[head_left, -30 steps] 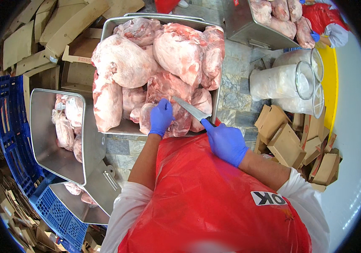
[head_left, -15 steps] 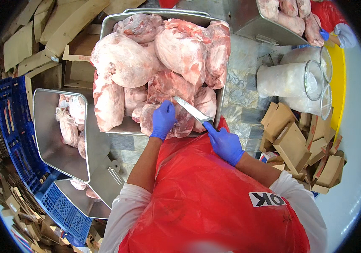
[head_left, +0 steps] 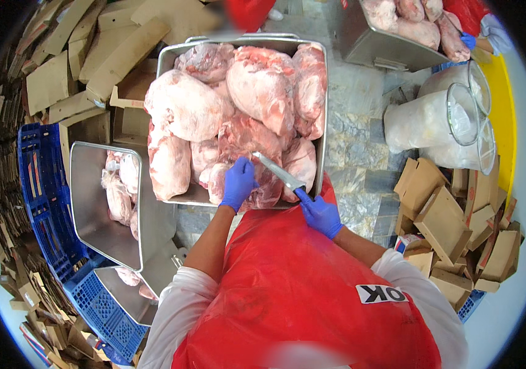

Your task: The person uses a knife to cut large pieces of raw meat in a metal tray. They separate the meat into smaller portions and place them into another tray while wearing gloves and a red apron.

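Observation:
A metal tub in front of me is heaped with large pale-pink cuts of meat. My right hand is closed around the blue handle of a knife, its blade pointing up and left over a redder piece of meat at the tub's near side. Left of the blade tip, my left hand is closed with its fingers curled against that same piece, seemingly pinching it; the fingertips are hidden. Both hands wear blue gloves.
On the left stand a metal bin with wrapped meat, a smaller bin and blue plastic crates. Cardboard is piled there and at right. Lined white baskets and a co-worker's gloved hand are at upper right.
The whole view has shifted, with the tub appearing slightly lower. The knife stays over the same piece, its blade turned a little, and both hands keep their grip. More red clothing shows at the top edge.

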{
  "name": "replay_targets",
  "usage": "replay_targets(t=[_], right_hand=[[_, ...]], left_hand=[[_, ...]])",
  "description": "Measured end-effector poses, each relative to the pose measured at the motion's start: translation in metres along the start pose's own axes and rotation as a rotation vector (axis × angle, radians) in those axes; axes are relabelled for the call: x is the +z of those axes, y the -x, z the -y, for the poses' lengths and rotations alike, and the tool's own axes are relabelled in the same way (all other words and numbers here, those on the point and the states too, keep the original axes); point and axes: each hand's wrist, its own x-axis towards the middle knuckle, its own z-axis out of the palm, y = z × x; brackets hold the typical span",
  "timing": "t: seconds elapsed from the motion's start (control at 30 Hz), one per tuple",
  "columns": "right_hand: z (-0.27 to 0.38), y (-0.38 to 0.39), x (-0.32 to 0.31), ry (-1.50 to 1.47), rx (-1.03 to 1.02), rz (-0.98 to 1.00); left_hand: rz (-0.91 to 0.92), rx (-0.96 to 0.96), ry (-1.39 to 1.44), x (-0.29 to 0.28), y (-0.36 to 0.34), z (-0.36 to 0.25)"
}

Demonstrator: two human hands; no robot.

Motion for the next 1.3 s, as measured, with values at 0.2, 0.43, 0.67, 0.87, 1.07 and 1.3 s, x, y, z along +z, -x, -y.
replay_targets(t=[0.2,0.43,0.67,0.87,1.07,1.3], right_hand=[[0.0,0.004,-0.008,-0.129,0.039,0.208],[0.007,-0.021,-0.058,-0.292,0.024,-0.013],[-0.001,-0.035,-0.068,-1.202,0.41,0.634],[0.038,-0.031,-0.066,-0.711,0.319,0.366],[0.055,0.001,-0.032,-0.77,0.243,0.121],[0.058,-0.01,0.022,-0.752,0.302,0.067]], left_hand=[[0.012,0.267,-0.268,0.004,-0.005,0.048],[0.015,0.112,-0.141,0.014,-0.039,0.066],[0.052,0.097,0.023,-0.002,-0.007,0.03],[0.084,0.515,-0.627,-0.012,-0.024,0.073],[0.129,-0.053,0.123,-0.023,0.004,0.005],[0.065,-0.093,0.187,-0.011,0.003,-0.009]])
